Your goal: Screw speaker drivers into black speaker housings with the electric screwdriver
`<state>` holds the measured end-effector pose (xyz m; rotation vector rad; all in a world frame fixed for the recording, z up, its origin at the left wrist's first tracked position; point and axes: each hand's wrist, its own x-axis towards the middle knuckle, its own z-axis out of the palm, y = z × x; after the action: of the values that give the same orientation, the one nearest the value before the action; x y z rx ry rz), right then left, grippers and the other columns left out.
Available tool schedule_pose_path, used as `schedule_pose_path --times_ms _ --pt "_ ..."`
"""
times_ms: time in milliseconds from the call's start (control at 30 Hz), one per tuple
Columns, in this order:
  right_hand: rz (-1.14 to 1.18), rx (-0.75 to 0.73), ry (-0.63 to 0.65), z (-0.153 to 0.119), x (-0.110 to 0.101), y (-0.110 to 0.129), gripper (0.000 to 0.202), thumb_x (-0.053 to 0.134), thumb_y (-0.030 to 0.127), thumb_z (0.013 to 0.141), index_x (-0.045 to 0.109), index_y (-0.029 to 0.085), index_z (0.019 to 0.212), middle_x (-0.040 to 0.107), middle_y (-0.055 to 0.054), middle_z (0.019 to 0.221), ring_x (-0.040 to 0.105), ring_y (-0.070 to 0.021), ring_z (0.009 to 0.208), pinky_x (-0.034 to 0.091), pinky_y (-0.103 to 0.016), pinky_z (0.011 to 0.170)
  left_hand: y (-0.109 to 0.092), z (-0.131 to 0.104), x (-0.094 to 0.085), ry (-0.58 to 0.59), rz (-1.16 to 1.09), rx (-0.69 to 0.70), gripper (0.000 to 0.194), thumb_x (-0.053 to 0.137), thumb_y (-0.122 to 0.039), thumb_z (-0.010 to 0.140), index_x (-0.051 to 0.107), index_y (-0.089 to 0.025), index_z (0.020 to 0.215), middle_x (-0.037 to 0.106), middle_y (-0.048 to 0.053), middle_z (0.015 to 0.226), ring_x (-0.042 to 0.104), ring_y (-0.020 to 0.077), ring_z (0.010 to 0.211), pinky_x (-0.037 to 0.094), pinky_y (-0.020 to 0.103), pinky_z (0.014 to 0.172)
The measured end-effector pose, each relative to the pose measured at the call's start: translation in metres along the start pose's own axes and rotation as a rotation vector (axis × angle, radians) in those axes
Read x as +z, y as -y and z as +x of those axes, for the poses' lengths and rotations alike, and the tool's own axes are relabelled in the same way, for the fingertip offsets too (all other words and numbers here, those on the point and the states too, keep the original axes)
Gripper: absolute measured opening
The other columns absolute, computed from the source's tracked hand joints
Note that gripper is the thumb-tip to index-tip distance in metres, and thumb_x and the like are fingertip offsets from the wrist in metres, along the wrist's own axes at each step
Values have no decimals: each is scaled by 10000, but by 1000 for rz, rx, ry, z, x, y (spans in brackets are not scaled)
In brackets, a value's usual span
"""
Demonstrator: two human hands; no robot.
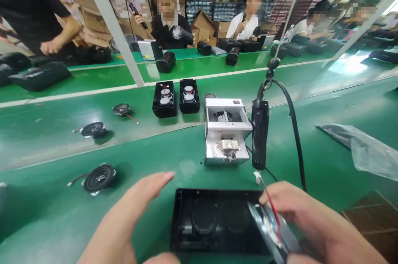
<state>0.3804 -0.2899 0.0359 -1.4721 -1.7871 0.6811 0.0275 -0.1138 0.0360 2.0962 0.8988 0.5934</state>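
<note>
My right hand (306,210) grips a speaker driver (269,231) by its rim, tilted on edge. A red and black wire with a white connector (257,176) rises from it. Under it lies a black speaker housing (205,241) with two round openings; the driver hides its right part. To the left of the housing is my left hand (127,218), thumb and fingers apart and nothing between them. A loose speaker driver (100,177) with a short wire rests on the green bench beyond my left hand.
An electric screwdriver (260,133) hangs beside a white screw feeder box (226,131). More drivers (93,129) and two housings with drivers fitted (164,100) sit on the belt. Clear plastic (370,147) lies at right. Several co-workers (171,19) work across the line.
</note>
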Motion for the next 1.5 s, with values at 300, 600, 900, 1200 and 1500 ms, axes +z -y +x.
schedule_pose_path --times_ms 300,600,900,1200,1500 --pt "-546 -28 259 38 12 12 545 846 133 826 608 280 1294 727 -10 1187 764 -181 905 694 -322 736 1 28 39 420 147 100 1281 1027 -473 726 223 -453 1723 405 114 1726 480 412 1548 504 615 1241" --pt "-734 -194 259 43 32 0 764 1072 232 594 686 213 1253 793 -24 1079 767 -256 773 604 -407 540 8 24 43 358 166 151 1344 1031 -450 708 132 -449 1707 440 126 1700 497 432 1530 542 673 1194" --pt "-791 -171 292 41 35 3 705 1043 286 673 680 235 1276 749 8 1035 727 -232 772 584 -400 572 14 17 43 274 183 179 1283 1000 -551 741 202 -404 1735 506 143 1679 557 443 1493 583 638 1164" --pt "-798 -154 305 34 35 0 664 989 271 751 671 234 1331 772 -19 1097 762 -276 857 614 -417 605 18 17 45 302 144 179 1178 899 -679 816 209 -409 1732 487 142 1692 536 425 1517 568 622 1177" --pt "-658 -246 259 35 21 -8 540 499 158 962 559 265 1488 739 -54 1382 817 -239 1064 736 -360 845 29 34 -44 -251 663 -75 718 635 -556 1049 405 -297 1678 508 177 1666 500 472 1526 402 733 1246"
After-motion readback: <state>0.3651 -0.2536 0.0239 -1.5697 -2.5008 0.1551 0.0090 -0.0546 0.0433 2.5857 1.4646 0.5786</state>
